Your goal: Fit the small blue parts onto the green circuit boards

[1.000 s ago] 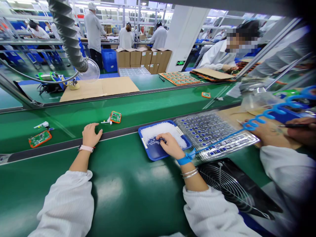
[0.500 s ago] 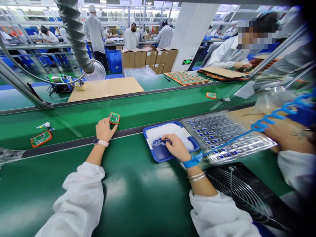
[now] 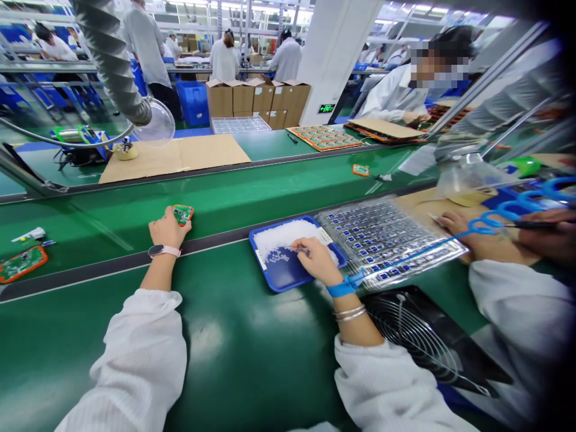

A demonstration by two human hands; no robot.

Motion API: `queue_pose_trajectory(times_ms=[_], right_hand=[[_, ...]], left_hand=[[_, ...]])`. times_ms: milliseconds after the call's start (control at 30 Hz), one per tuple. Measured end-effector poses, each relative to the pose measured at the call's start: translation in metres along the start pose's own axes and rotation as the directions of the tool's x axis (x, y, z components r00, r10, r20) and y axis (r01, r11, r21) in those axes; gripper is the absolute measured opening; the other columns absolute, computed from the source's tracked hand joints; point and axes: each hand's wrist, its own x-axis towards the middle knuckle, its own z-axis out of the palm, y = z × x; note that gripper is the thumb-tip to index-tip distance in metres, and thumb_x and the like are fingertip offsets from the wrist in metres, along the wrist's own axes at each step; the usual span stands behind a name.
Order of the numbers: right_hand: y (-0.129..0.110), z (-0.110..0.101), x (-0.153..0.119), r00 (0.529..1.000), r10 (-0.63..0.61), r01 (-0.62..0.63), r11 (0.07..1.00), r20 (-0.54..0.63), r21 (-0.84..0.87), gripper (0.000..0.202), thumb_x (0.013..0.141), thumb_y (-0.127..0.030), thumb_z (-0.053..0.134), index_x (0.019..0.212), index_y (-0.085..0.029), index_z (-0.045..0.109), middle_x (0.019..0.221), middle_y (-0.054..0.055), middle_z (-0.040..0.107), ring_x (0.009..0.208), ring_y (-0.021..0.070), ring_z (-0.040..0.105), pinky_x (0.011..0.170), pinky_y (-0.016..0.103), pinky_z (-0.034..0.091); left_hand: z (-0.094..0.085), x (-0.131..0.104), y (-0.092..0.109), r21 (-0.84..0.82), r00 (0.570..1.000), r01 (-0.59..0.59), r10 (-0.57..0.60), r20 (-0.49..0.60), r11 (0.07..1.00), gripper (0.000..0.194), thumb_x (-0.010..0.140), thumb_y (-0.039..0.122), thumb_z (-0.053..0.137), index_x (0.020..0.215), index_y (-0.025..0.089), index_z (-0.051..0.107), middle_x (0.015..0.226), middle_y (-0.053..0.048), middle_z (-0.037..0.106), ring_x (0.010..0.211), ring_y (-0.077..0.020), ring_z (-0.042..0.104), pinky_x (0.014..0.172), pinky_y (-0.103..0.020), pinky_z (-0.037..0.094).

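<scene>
On the green belt (image 3: 252, 201), my left hand (image 3: 166, 231) grips a small green circuit board (image 3: 183, 214) with an orange edge between thumb and fingers. My right hand (image 3: 317, 259) is over a shallow blue tray (image 3: 288, 282), its thumb and fingertips drawn together at the small pieces. White, translucent bits (image 3: 283, 235) fill the tray's far side, with several strewn nearer the front. Whether any bit is between my right fingertips, I cannot make out. A blue wrist strap (image 3: 341, 288) with a coiled cord is on my right wrist.
Right of the tray lies a clear sheet (image 3: 373, 234) of dark blue-marked parts. Nearer me is a black fan (image 3: 418, 336). A co-worker's hand (image 3: 472, 234) is beyond the sheet. More boards lie on the belt at left (image 3: 22, 264) and far right (image 3: 360, 170).
The view has swung slightly right. My left hand has moved a little left with the circuit board. My right hand stays over the tray. The co-worker's hand has come leftward.
</scene>
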Motion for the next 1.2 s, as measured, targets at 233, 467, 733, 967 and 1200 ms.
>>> queue_pose_trajectory(times_ms=[233,467,733,967,1200], right_hand=[[-0.004,0.002,-0.001,0.998,-0.035,0.033,0.999,0.046,0.044,0.027,0.067,-0.005,0.042,0.079,-0.02,0.06,0.079,0.003,0.063,0.081,0.0191,0.054,0.072,0.032,0.044],[-0.002,0.004,-0.001,0.999,-0.033,0.033,0.999,0.019,0.014,0.026,0.068,-0.005,0.042,0.08,-0.02,0.06,0.078,0.003,0.062,0.081,0.0193,0.054,0.074,0.033,0.044],[-0.006,0.003,-0.001,0.997,-0.05,0.047,0.998,0.061,0.05,0.024,0.07,-0.006,0.042,0.078,-0.02,0.06,0.078,0.003,0.064,0.081,0.0191,0.055,0.074,0.033,0.044],[-0.007,0.003,-0.001,0.996,-0.046,0.043,0.999,0.083,0.033,0.024,0.069,-0.005,0.042,0.076,-0.019,0.061,0.077,0.004,0.065,0.081,0.0199,0.055,0.074,0.033,0.044],[-0.006,0.001,-0.001,0.995,-0.052,0.052,0.999,0.081,0.011,0.021,0.07,-0.007,0.044,0.073,-0.019,0.06,0.074,0.003,0.064,0.08,0.0197,0.055,0.074,0.032,0.043]], left_hand=[[-0.007,-0.031,0.008,-0.399,0.998,-0.041,0.053,0.02,0.916,0.059,0.067,0.049,0.066,0.116,0.02,0.05,0.104,-0.008,0.067,0.094,-0.0268,0.064,0.082,-0.035,0.047],[-0.022,-0.079,0.027,-0.68,0.966,-0.081,0.226,0.127,0.729,0.055,0.063,0.043,0.071,0.11,0.022,0.052,0.096,-0.004,0.07,0.092,-0.0224,0.066,0.083,-0.034,0.051],[-0.03,-0.118,0.007,-0.663,0.875,-0.216,0.443,0.194,0.716,0.061,0.064,0.046,0.071,0.116,0.024,0.047,0.104,-0.004,0.068,0.098,-0.0241,0.063,0.089,-0.038,0.048],[-0.029,-0.141,-0.005,-0.564,0.747,-0.476,0.648,0.145,0.675,0.056,0.075,0.042,0.062,0.125,0.024,0.046,0.124,-0.009,0.056,0.112,-0.0266,0.053,0.095,-0.041,0.041],[-0.03,-0.144,-0.004,-0.54,0.76,-0.481,0.636,0.136,0.691,0.064,0.076,0.047,0.062,0.13,0.021,0.04,0.125,-0.012,0.052,0.116,-0.0289,0.047,0.095,-0.044,0.038]])
